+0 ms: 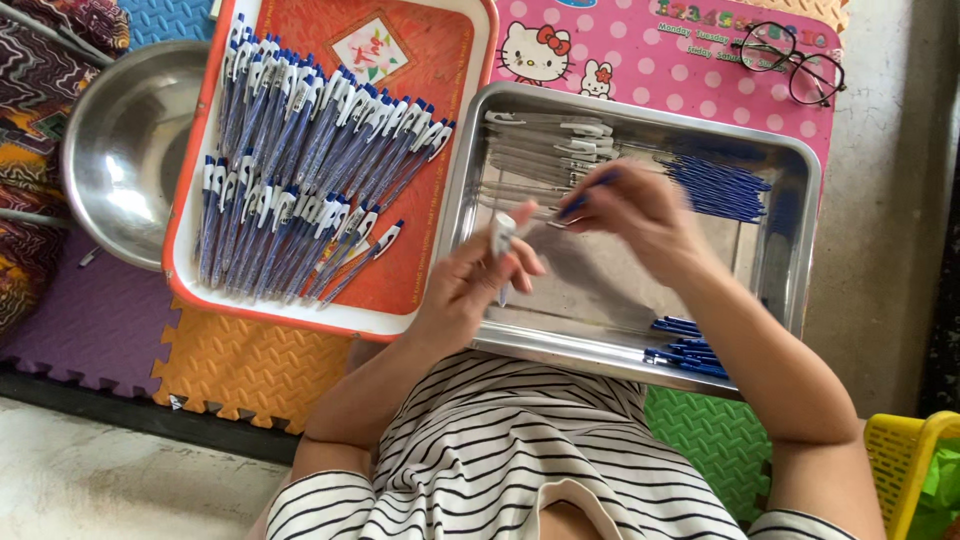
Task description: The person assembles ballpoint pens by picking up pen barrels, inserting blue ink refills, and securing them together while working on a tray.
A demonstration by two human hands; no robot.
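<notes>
Two trays fill the frame: an orange one (190, 270) at upper left, lined with finished blue-and-white pens (300, 170), and a steel one (795, 250) at centre. Above it, the left hand (470, 285) pinches a white pen barrel (502, 238) while the right hand (640, 205) grips a blue refill (590, 190). Assembly appears under way; seating the refill looks to need careful alignment. Motion blur obscures the fingertips.

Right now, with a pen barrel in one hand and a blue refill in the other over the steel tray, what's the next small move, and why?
Probably slide the blue refill, pinched in the right hand, into the pen barrel held by the left hand. The two parts sit close together but apart above the steel tray.
</notes>
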